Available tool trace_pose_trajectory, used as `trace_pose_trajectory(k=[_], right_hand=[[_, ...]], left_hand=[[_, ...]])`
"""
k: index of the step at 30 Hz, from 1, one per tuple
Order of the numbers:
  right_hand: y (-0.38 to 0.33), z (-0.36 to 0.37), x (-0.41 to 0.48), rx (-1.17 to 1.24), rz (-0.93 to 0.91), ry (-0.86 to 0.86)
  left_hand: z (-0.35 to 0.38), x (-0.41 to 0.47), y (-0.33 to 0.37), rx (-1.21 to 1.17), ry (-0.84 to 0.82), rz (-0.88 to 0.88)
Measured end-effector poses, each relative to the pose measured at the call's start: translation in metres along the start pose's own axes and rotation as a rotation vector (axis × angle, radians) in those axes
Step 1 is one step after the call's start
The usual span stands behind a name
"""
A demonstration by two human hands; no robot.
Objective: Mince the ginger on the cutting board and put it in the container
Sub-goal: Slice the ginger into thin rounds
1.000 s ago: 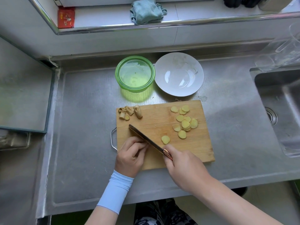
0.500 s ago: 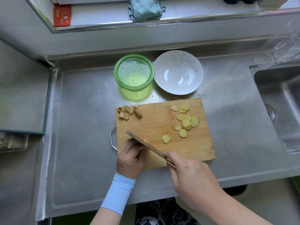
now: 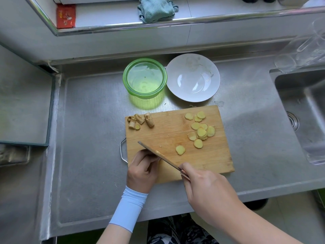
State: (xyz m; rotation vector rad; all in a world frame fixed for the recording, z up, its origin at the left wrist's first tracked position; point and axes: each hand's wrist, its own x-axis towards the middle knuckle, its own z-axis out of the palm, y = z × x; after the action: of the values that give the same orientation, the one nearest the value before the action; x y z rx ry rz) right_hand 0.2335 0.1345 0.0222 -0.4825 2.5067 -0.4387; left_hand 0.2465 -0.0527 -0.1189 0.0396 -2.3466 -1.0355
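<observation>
Toward the right edge of the bamboo cutting board (image 3: pixel 167 131), yellow ginger slices (image 3: pixel 201 132) lie beyond the diagonal steel knife (image 3: pixel 167 161) your right hand (image 3: pixel 207 189) grips; left hand (image 3: pixel 142 171): contents hidden.

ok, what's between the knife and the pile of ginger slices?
A loose ginger slice just off the knife, a second slice nearer the pile, on otherwise bare cutting board. Head view.
</observation>
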Motion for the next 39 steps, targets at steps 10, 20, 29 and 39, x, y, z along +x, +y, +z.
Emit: trace_pose_trajectory(k=[10, 20, 29, 39], right_hand=[[0.001, -0.005, -0.005, -0.016, 0.039, -0.026], [-0.003, 0.000, -0.002, -0.020, 0.049, -0.023], [-0.004, 0.005, 0.009, 0.003, 0.038, -0.014], [0.001, 0.010, 0.017, 0.016, 0.023, -0.005]], left_hand=[[-0.001, 0.002, 0.002, -0.014, -0.018, -0.048], [-0.001, 0.003, 0.003, -0.033, -0.026, -0.043], [0.002, 0.004, 0.004, -0.028, -0.028, -0.050], [-0.001, 0.005, 0.005, -0.040, -0.042, -0.033]])
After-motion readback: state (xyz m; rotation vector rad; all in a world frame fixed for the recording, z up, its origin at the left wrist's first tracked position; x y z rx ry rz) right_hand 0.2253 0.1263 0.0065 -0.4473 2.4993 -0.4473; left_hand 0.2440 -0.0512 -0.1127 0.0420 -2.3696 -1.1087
